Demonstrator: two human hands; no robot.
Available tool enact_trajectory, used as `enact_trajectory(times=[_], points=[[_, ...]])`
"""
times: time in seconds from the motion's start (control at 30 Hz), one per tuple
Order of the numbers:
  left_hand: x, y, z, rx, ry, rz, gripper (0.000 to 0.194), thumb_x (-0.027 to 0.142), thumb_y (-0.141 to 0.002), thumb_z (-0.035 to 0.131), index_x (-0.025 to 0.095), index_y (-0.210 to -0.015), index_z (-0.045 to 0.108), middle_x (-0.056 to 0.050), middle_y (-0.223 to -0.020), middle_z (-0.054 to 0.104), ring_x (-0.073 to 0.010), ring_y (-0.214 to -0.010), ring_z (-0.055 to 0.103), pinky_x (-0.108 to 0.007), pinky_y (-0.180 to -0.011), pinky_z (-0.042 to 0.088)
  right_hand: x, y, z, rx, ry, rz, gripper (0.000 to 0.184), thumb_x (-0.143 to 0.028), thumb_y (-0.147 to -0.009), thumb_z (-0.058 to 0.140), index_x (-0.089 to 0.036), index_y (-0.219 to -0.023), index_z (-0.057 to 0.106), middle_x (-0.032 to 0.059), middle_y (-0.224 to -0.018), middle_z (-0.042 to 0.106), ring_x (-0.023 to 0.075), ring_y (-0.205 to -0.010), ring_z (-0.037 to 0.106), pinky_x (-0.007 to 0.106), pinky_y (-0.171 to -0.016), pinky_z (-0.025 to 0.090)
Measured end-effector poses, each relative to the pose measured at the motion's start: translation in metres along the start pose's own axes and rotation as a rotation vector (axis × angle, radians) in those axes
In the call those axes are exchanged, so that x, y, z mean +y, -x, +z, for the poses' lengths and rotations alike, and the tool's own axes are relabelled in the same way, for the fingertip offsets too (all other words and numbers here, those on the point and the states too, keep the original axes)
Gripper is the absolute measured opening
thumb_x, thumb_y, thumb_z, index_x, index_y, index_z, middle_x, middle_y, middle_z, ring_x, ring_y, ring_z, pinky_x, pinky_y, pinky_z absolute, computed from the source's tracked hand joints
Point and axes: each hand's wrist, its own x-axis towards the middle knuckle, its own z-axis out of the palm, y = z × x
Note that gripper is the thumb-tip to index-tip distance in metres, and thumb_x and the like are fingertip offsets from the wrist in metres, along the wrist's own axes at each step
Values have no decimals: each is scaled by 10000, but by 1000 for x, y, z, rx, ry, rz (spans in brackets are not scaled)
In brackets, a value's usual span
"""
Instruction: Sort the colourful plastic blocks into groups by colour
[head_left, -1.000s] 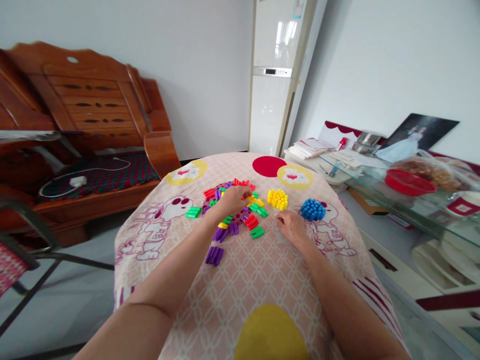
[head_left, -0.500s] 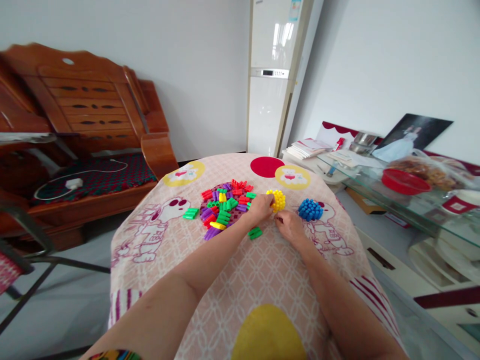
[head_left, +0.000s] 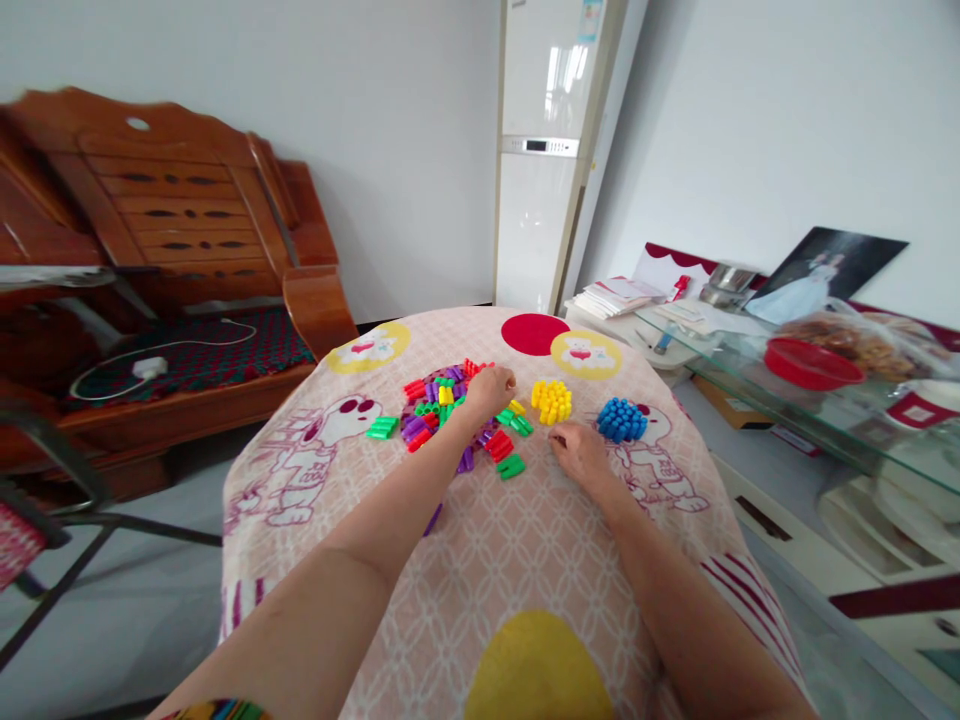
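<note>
My left hand (head_left: 491,390) reaches over the right side of a mixed heap of plastic toy pieces (head_left: 429,408) in red, green, purple and yellow. Its fingers are curled together, and whatever they may hold is hidden. Just right of it lie a yellow piece (head_left: 517,407) and green pieces (head_left: 516,422). Resting on the cloth, my right hand (head_left: 581,453) has its fingers curled in, with no piece showing in them. Beyond its fingertips stands a tight cluster of yellow pieces (head_left: 552,401). A blue cluster (head_left: 622,420) sits to its right.
A patterned tablecloth (head_left: 517,560) covers the table. Green pieces (head_left: 382,428) lie left of the heap, and another green piece (head_left: 511,466) lies in front. A wooden bench (head_left: 172,230) stands at left. At right is a glass shelf (head_left: 825,400) with a red bowl (head_left: 814,363).
My left hand has moved left from the yellow cluster to the heap, leaving the cluster uncovered. My right hand has stayed nearly still. A purple piece now shows beside my left forearm.
</note>
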Motion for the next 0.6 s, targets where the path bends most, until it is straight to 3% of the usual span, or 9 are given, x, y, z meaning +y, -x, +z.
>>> enact_trajectory(times=[0.1, 0.27, 0.43, 0.6], points=[[5, 4, 10, -72, -49, 20, 262, 317, -856, 618, 150, -1017, 740, -107, -1002, 741, -243, -997, 678, -307, -842, 519, 0, 0, 1, 5, 5, -10, 243, -158, -896, 514, -156, -851, 753, 88, -878, 735, 170, -792, 609, 264, -664, 323], [14, 8, 18, -80, -55, 4, 314, 336, -778, 712, 145, -1026, 737, -144, -1083, 731, -291, -1070, 669, -339, -862, 528, 1, 1, -1, -2, 6, -11, 252, -159, -903, 505, -158, -839, 749, 87, -875, 736, 171, -793, 613, 263, -663, 326], [11, 3, 14, -33, 37, 21, 192, 194, -801, 644, 135, -942, 759, -116, -983, 746, -231, -971, 686, -291, -848, 524, 1, 1, 0, 4, 10, -11, 257, -163, -904, 504, -164, -829, 750, 86, -876, 734, 174, -807, 614, 261, -658, 325], [17, -2, 11, 26, 179, 16, 191, 130, -791, 615, 112, -923, 752, -83, -888, 749, -177, -835, 682, -257, -784, 520, 1, 0, 0, -5, 6, -9, 258, -160, -900, 507, -159, -846, 759, 91, -887, 737, 173, -813, 619, 261, -661, 326]])
